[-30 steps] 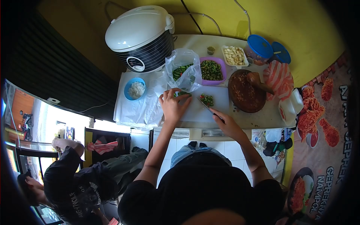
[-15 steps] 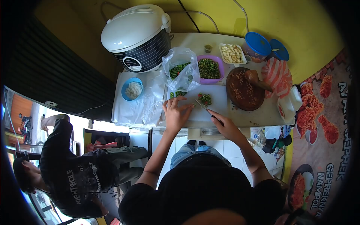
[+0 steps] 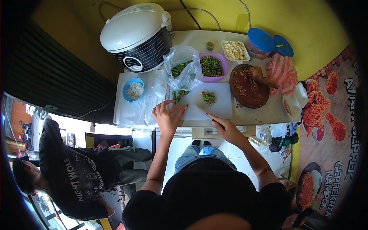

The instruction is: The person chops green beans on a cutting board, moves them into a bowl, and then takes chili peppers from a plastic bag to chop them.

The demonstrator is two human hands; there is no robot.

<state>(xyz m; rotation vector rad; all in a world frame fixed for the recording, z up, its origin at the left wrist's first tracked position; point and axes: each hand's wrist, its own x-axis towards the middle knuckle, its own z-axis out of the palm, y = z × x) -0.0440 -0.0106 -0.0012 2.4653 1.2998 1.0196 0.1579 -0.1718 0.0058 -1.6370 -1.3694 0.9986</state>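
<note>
My left hand [image 3: 168, 118] rests at the front left of a white cutting board [image 3: 222, 109]. Its thumb and index finger pinch a small green chili, mostly covered by the fingertips. My right hand [image 3: 229, 130] grips a knife [image 3: 218, 124] by its black handle, the blade pointing up and left over the board's front edge, apart from the left hand. Chopped green and red chili pieces [image 3: 208, 98] lie in a small heap beyond the knife. Several whole green chilies [image 3: 179, 95] sit behind my left fingers, in front of a clear plastic bag [image 3: 193, 74] holding more.
Behind the board stands a purple tub [image 3: 225, 68] of chopped green pieces. A stone mortar [image 3: 245, 96] with a wooden pestle [image 3: 264, 78] is to the right. On the left are a blue bowl [image 3: 125, 92] of rice and a rice cooker [image 3: 138, 34]. Another person [image 3: 73, 168] is at far left.
My left hand has shifted left, away from the chopped heap. The knife has drawn back toward me and sits lower, further from the left fingers.
</note>
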